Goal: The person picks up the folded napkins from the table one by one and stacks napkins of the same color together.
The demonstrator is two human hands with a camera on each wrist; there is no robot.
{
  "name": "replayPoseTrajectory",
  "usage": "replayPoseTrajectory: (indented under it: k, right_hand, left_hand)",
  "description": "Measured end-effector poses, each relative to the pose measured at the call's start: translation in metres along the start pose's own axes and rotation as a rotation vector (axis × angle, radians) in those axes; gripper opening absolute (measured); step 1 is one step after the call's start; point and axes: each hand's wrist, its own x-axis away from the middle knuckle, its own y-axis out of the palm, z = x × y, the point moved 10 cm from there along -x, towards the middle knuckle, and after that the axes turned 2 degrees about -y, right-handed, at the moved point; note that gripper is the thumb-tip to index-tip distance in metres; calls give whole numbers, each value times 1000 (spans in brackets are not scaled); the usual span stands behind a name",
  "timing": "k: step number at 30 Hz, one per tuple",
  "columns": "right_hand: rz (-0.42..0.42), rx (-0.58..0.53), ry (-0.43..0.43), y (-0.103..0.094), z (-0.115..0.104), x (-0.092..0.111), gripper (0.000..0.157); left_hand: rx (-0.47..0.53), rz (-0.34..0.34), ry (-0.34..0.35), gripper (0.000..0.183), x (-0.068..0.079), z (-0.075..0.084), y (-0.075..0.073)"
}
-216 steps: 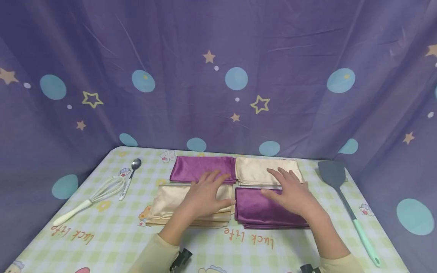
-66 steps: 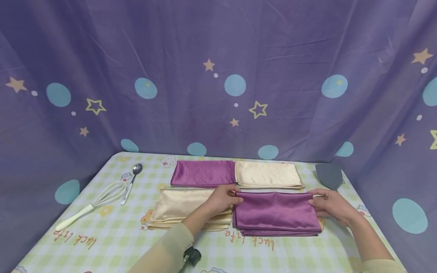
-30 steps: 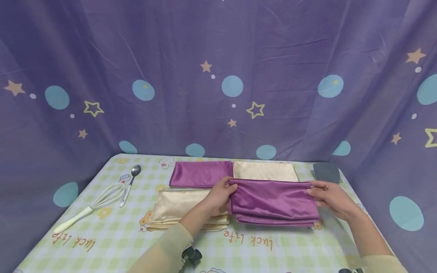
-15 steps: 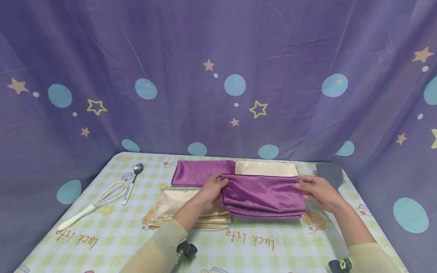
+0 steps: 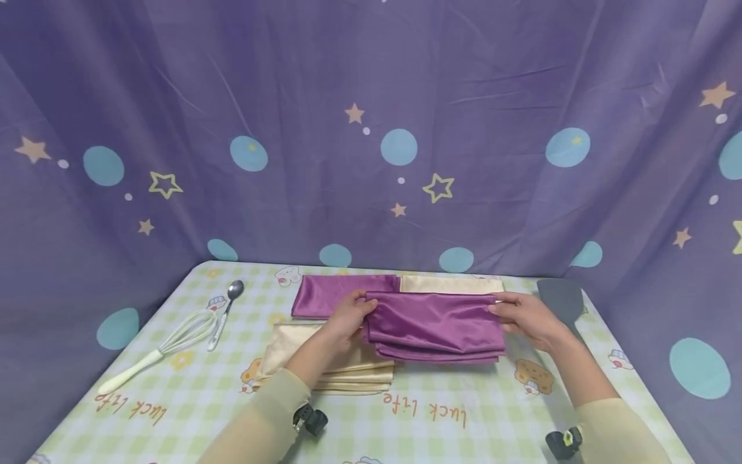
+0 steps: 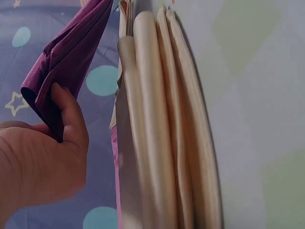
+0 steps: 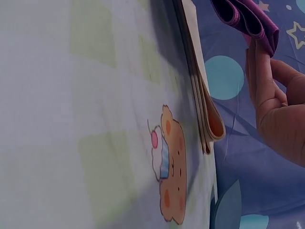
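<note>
Cloth (image 5: 437,325), purple and folded in several layers, hangs right of centre in the lower half of the head view, raised clear of the desk (image 5: 475,438). My left hand (image 5: 346,317) pinches its upper-left corner; my right hand (image 5: 530,319) pinches its upper-right corner. On both hands, thumb and fingers are drawn together to the thickness of the fabric and grip nothing else. The upper edge runs nearly level between the two grips; the lower folds hang loose.

In the left wrist view, the gripped folds occupy the upper left, apart from the cream cloth (image 5: 359,370) at the middle of that frame. In the right wrist view, they occupy the upper right, apart from the pale cloth (image 5: 452,284) at upper centre.

Head view, remaining items: the second purple cloth (image 5: 319,296) lies folded behind my left hand, its right end beside the pale cloth. The cream cloth lies lower, left of centre, partly covered by my left hand and forearm. The whisk (image 5: 156,354) and spoon (image 5: 225,319) lie side by side at lower left. The grey spatula (image 5: 559,298) lies at right, partly hidden by my right hand.
</note>
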Motion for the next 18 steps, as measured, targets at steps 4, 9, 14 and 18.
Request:
replayPoseTrajectory:
  k: [4, 9, 14, 18]
  right_hand:
    - [-3, -14, -11, 6, 0, -7, 71]
    - [27, -37, 14, 9, 4, -13, 68]
    - [15, -51, 14, 16, 0, -20, 68]
    - [27, -72, 21, 20, -4, -26, 68]
  left_hand:
    - [5, 34, -12, 38, -2, 0, -8]
    - [-5, 51, -21, 44, -4, -1, -17]
    - [-15, 85, 3, 50, -7, 5, -26]
    - [-33, 123, 21, 54, -11, 10, -34]
